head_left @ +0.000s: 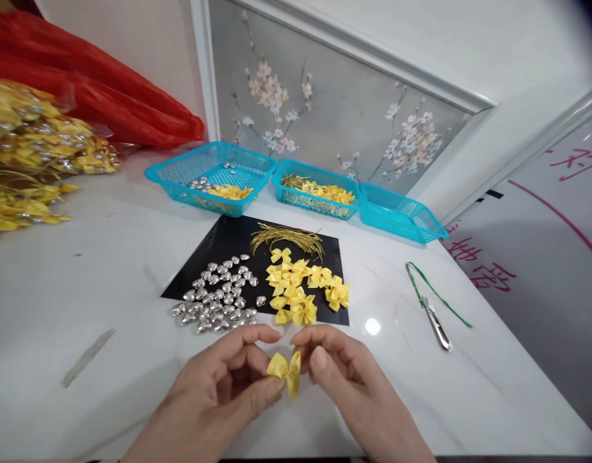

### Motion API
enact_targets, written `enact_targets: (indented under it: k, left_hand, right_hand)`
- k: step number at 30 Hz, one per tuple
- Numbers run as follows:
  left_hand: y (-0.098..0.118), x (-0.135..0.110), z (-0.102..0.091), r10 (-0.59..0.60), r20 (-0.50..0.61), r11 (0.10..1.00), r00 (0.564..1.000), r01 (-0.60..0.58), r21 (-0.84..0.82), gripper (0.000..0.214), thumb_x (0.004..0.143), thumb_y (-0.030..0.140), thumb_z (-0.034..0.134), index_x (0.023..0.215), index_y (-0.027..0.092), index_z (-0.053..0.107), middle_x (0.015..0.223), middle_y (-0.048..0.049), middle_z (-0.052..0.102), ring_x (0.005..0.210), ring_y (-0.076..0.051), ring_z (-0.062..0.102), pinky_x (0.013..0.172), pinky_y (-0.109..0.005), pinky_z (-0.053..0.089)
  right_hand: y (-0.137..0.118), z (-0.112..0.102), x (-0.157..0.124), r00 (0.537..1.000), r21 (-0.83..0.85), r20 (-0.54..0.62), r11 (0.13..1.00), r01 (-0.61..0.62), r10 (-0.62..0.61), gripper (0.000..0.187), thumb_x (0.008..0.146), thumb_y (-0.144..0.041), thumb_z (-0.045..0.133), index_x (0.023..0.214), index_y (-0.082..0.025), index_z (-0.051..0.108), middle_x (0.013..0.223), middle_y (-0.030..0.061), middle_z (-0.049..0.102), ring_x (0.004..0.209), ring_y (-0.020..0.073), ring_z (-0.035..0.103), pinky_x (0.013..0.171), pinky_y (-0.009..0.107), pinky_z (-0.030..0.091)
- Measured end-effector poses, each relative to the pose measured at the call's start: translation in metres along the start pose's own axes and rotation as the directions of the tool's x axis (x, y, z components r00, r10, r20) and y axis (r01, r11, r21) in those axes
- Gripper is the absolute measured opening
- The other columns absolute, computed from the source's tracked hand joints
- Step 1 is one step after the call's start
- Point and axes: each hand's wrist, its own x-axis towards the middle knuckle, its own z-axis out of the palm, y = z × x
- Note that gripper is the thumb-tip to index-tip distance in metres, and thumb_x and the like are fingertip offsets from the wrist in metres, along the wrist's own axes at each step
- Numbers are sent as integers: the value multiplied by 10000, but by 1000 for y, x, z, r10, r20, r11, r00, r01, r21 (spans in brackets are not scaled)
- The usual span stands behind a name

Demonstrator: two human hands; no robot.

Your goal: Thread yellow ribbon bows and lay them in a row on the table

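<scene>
A small yellow ribbon bow point(290, 372) is pinched between the thumb and fingers of my left hand point(223, 386). My right hand point(354, 379) is curled at the bow's right side, its fingertips against the loop and partly hidden. Just beyond my hands, a pile of yellow bows point(296, 286) lies on a black sheet point(199, 257). Silver heart-shaped charms point(219, 296) are scattered to the left, some on the sheet and some on the table. A bundle of gold cords point(289, 239) rests at the sheet's far edge.
Three blue plastic baskets point(248, 186) line the back; two contain bows and other pieces. A small metal cutter point(437, 326) with a green ribbon point(438, 292) lies right. Bagged yellow bows point(40, 135) and red plastic point(107, 90) fill the left. A whiteboard point(532, 218) stands right.
</scene>
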Motion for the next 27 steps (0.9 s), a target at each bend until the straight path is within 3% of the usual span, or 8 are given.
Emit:
enact_targets:
  k: [2,6,9,12,15,19,23,27]
  left_hand:
    - [-1,0,-1,-11,3,1000,1000,11,17,321,794,379,797,1081,304,676,746,64,669,740,-147,671,709,-218,561]
    - [-4,0,-2,40,21,995,999,-42,89,319,827,406,746,1115,295,666,791,34,733,776,-176,711,739,-246,589]
    - [-8,3,-8,81,-45,978,996,-71,195,331,825,456,710,1103,279,679,918,-17,797,875,-217,755,797,-268,612]
    - [-11,5,-16,132,-165,945,977,-74,320,309,786,497,719,1008,282,719,960,-25,813,895,-232,767,794,-244,619]
    - [-13,3,-20,258,-122,868,958,-175,465,153,836,428,701,942,328,748,995,26,803,918,-200,753,835,-185,577]
    - [-14,-2,-21,345,0,778,939,-286,559,91,870,327,683,918,358,753,1000,58,790,942,-189,734,877,-160,532]
    - [-15,-1,-24,375,-87,791,923,-269,550,85,836,335,709,902,354,760,990,50,786,940,-211,726,874,-177,541]
    - [-12,0,-24,330,-153,862,932,-231,450,66,769,329,762,825,353,788,925,45,787,905,-232,712,838,-195,555]
  right_hand:
    - [1,-3,-1,1000,-5,-12,1000,-26,26,363,920,-547,634,1006,-198,685,855,18,620,780,150,505,709,248,403]
    - [3,-6,0,997,-103,18,992,-73,75,353,910,-505,619,804,-168,616,701,-18,514,653,118,403,592,233,326]
    - [5,-9,2,996,-243,-38,966,-82,75,317,922,-444,566,771,-166,596,679,-14,506,632,121,402,571,243,316]
    - [8,-10,5,994,-444,-82,890,-101,72,231,909,-316,540,731,-177,592,675,-3,538,627,134,434,567,254,322]
    - [10,-6,8,992,-601,-125,794,-89,16,212,887,-219,522,686,-187,583,664,8,566,610,145,466,563,265,324]
    - [8,-10,9,991,-597,-134,798,-84,4,95,872,-220,574,810,-196,641,667,5,623,593,156,526,570,268,366]
    - [1,-29,12,979,-615,-186,787,-50,-83,154,926,-309,555,915,-202,666,655,-14,618,555,146,505,535,262,357]
    - [-4,-36,30,930,-647,-280,763,-1,-236,219,934,-330,531,997,-183,680,775,28,663,638,168,552,603,285,410]
